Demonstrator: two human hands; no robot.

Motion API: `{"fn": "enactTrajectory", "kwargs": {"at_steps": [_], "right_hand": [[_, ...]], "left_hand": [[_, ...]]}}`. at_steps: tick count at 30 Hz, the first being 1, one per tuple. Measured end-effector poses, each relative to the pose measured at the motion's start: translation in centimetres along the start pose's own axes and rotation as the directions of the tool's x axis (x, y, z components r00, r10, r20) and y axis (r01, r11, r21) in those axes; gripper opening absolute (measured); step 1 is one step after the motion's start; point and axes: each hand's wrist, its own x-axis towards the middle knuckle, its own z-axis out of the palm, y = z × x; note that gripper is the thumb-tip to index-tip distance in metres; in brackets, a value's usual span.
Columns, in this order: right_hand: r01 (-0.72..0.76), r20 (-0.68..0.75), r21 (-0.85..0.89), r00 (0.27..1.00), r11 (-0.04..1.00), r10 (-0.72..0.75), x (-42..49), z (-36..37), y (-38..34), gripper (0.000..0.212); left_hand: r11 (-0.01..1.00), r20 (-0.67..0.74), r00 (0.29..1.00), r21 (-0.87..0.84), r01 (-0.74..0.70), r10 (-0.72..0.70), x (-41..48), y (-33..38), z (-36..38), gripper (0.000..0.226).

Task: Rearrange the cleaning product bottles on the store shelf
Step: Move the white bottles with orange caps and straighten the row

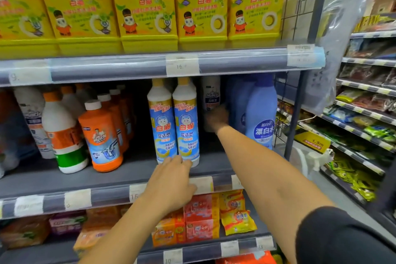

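Left hand (171,180): nearest; spread loosely, fingertips touching the base of the two blue-label bottles (174,122) at the middle shelf's (107,176) front edge, gripping nothing
Right hand (216,118): deep toward the shelf's back, seemingly wrapped round a white bottle (211,96); grip blurred
White bottle: likely full, stiff plastic, smooth; best held at mid-body
Contents: opaque, levels cannot be told
Blue bottle (262,113): right end
Orange bottles (102,135): left

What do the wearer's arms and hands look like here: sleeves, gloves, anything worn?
Both hands are bare: no gloves, and no rings or watch visible on the left hand or the blurred right hand. Forearms are uncovered. A dark, short black sleeve shows on the right upper arm; the left shows no sleeve in frame.
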Motion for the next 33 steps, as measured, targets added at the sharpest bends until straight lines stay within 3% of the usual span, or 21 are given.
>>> {"fn": "enactTrajectory", "kwargs": {"at_steps": [2,6,12,16,18,25,30,33], "right_hand": [[0.012,0.012,0.041,1.0,0.999,-0.013,0.7,0.8,-0.1,0.078],[0.05,0.027,0.025,0.998,0.998,-0.051,2.1,1.9,0.4,0.049],[0.019,-0.036,0.068,0.999,0.998,-0.016,2.8,2.9,1.3,0.051],[0.03,-0.027,0.022,0.999,0.999,-0.03,1.6,1.8,1.5,0.079],[0.015,-0.008,0.057,1.0,0.998,-0.014,0.4,1.0,1.8,0.081],[0.01,0.057,0.083,0.998,0.997,-0.015,-6.8,-4.4,1.6,0.062],[0.021,0.114,-0.006,0.993,1.0,-0.02,-14.5,-10.8,3.0,0.057],[0.052,0.077,0.018,0.996,0.998,-0.053,-19.4,-14.6,4.5,0.052]], "left_hand": [[1.0,0.009,1.0,-0.024,0.0,0.001,-0.1,-0.4,0.2,0.06],[0.999,0.025,1.0,-0.054,-0.007,0.008,-0.3,-1.2,0.2,0.057],[0.992,0.021,0.999,-0.12,-0.028,0.03,-0.2,-1.5,-1.1,0.056],[0.989,0.007,1.0,-0.15,-0.015,0.016,-0.3,-1.1,-1.8,0.058],[0.986,0.007,1.0,-0.168,-0.004,0.005,-0.5,-0.5,-2.2,0.059],[0.97,-0.027,0.998,-0.237,0.046,-0.054,-1.3,1.6,-3.5,0.06],[0.98,0.018,0.995,-0.174,0.1,-0.099,-2.0,3.2,-3.1,0.058],[0.991,0.052,0.995,-0.1,0.09,-0.085,-1.8,4.9,-2.7,0.051]]}}
